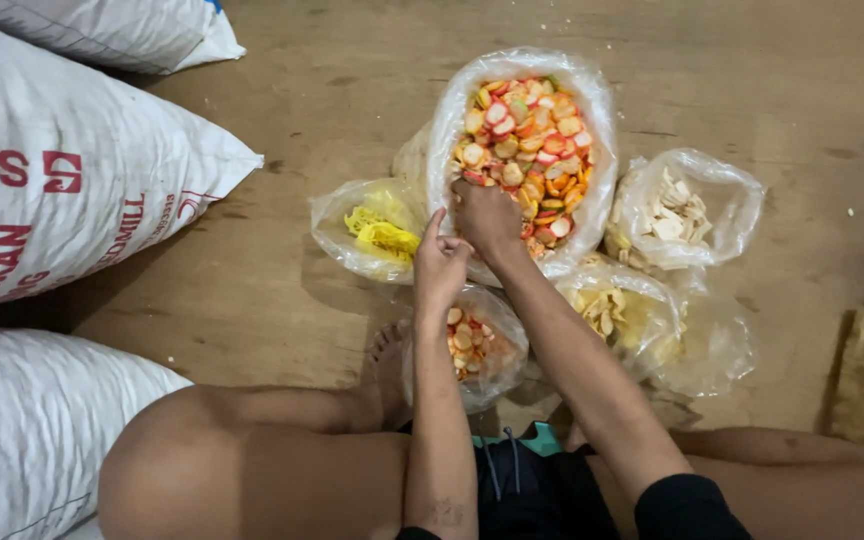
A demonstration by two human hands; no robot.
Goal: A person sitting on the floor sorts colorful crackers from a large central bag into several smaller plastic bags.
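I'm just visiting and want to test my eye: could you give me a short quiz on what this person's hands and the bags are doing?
1. True or false: the right hand reaches into the big bag of mixed orange, red and white crackers.
2. Which hand holds the small bag of crackers open at its rim: left or right?
3. What colour are the contents of the bag left of the big one? A) yellow B) green C) blue

Key: 1 true. 2 the left hand. 3 A.
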